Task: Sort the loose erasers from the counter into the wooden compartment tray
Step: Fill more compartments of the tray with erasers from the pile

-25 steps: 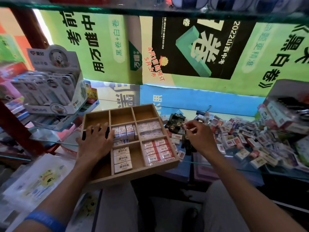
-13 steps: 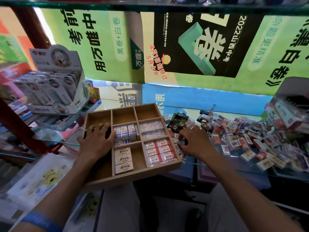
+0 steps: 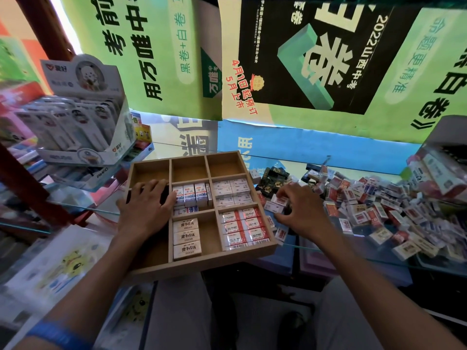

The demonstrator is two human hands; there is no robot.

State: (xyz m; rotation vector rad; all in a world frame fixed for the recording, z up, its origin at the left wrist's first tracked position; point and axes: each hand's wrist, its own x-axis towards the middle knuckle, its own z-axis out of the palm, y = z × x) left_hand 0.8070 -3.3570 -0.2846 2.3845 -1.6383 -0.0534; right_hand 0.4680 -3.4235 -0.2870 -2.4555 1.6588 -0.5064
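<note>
Backlit green posters (image 3: 156, 59) behind a glass counter (image 3: 353, 251), red wooden post (image 3: 43, 24) at left.

— What was the pale compartment tray (image 3: 252, 251) made of?

— It was plain wood, matt, with smooth walls and a fine grain on the floor.

— And the small rectangular erasers in red and white sleeves (image 3: 243, 224)?

— Their wrappers looked like thin plastic film, glossy, with light on them. The three cream erasers (image 3: 186, 236) had paper sleeves, more matt.

— The counter (image 3: 353, 248)?

— It was clear glass, smooth and shining, with a green edge.

— And the big green posters (image 3: 161, 59) behind?

— They were printed paper, a little glossy. The white display box (image 3: 83, 79) looked like smooth cardboard.
</note>
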